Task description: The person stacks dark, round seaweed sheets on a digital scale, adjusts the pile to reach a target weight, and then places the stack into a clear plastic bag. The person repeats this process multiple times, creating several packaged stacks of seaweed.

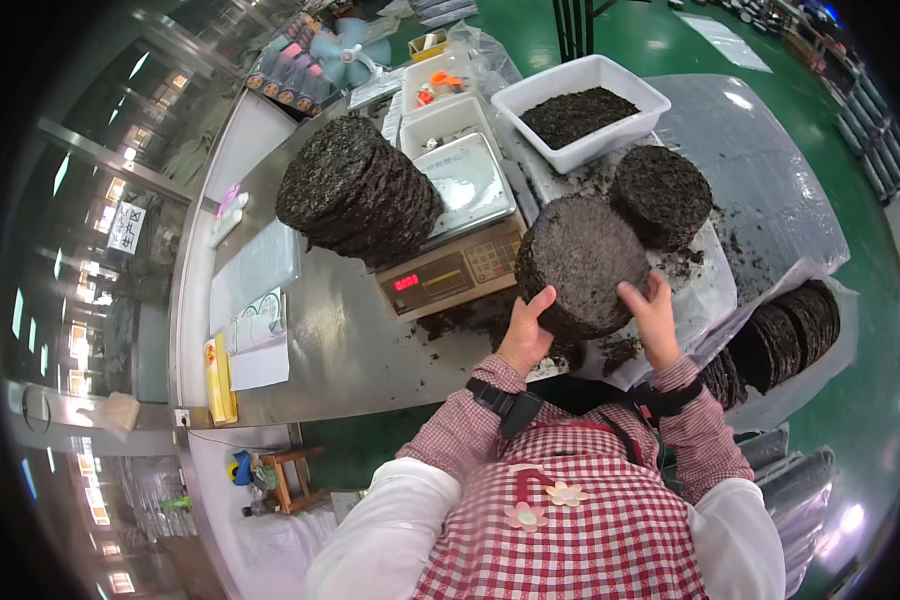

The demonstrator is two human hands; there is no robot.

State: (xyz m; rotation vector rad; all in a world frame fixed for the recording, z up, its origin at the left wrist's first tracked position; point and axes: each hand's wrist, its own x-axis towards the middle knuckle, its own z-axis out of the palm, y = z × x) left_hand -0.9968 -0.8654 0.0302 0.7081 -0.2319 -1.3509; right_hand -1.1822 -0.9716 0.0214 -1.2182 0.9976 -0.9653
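Between my two hands is a round, dark cake of what looks like dried seaweed (582,262), its flat face tilted up. My left hand (527,332) grips its near left edge, thumb on the rim. My right hand (654,318) closes on the near right edge, thumb against it. Just beyond lies a shorter stack of dark cakes (662,197). On the left, a tall leaning stack of cakes (358,192) rests on the electronic scale (490,262), whose red display is lit. Dark crumbs are scattered on the metal table (340,340) beneath my hands.
Behind the cakes stands a white tub (505,102) holding loose dark flakes. Smaller white bins and a blue fan (352,54) sit at the back. A plastic bag of cakes (795,335) is at the right. Papers (261,365) and a yellow box (221,385) lie along the left edge.
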